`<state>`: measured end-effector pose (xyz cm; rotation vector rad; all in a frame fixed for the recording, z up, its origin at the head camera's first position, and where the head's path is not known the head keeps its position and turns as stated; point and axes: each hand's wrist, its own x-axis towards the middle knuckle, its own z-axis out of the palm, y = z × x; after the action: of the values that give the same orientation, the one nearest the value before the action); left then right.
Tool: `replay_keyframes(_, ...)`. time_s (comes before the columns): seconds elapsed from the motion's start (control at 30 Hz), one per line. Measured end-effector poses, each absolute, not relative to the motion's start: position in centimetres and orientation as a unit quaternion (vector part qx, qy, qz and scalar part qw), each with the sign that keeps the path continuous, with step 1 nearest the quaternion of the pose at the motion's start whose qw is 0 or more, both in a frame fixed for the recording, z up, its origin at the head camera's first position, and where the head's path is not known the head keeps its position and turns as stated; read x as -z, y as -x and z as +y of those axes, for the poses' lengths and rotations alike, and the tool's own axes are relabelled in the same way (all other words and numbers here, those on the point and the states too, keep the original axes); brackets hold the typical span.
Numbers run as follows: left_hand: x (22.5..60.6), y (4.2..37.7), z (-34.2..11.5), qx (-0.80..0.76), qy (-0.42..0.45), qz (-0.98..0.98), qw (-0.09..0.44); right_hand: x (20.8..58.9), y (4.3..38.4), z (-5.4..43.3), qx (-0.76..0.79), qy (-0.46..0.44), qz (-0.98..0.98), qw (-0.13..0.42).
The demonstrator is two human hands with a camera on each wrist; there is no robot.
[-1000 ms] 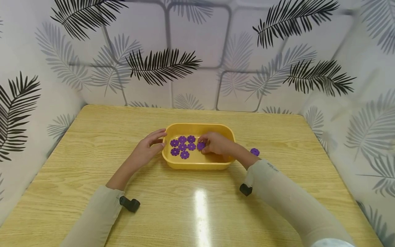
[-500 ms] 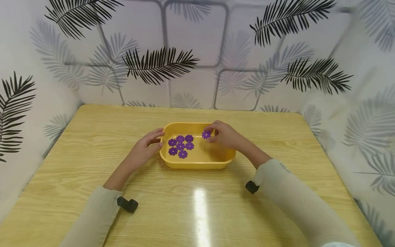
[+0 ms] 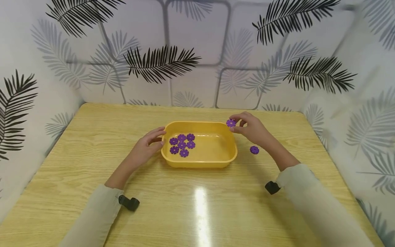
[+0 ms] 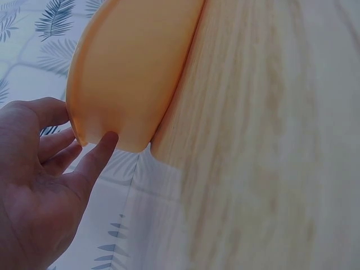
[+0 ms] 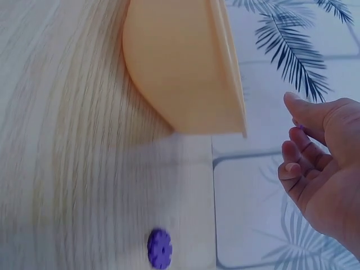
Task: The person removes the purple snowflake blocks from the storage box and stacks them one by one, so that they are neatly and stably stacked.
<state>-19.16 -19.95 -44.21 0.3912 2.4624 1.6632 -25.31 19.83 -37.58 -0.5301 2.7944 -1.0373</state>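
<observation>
A yellow plastic tub (image 3: pixel 202 164) stands on the table. Several purple notched, flower-shaped discs (image 3: pixel 182 145) lie flat in its left half. My left hand (image 3: pixel 144 147) holds the tub's left end, fingertips at the rim and thumb against the outer wall (image 4: pixel 126 79) in the left wrist view. Up beside the back right corner of the tub, my right hand (image 3: pixel 251 128) pinches one purple disc (image 3: pixel 230 123) between thumb and fingers. Only a sliver of that disc shows in the right wrist view. To the tub's right, more purple disc (image 3: pixel 254 150) pieces appear stacked on the wood.
The wooden table (image 3: pixel 154 206) reaches back to a leaf-patterned curtain (image 3: pixel 197 85), which also rises at both sides. A black wrist camera (image 3: pixel 129 203) sits on the left sleeve and another black camera (image 3: pixel 272 187) on the right.
My right hand has lifted a purple disc out of the tub and carried it right, past the rim. The left hand keeps its place on the tub.
</observation>
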Motion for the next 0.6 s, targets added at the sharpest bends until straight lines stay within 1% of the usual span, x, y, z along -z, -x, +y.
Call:
replay_keyframes(0.13,44.3,19.2,-19.9,-0.553,-0.129,0.82,0.07,38.0,25.0,21.9,0.342,0.151,0.926,0.059)
replay_keyframes(0.3,44.3,19.3,-19.8,-0.558,-0.124,0.817,0.075,39.6,24.5,24.4,0.339,0.126,0.929,0.076)
replay_keyframes(0.6,44.4,19.3,-19.9,-0.553,-0.122,0.821,0.075,42.4,23.7,27.5,0.324,0.111,0.935,0.085)
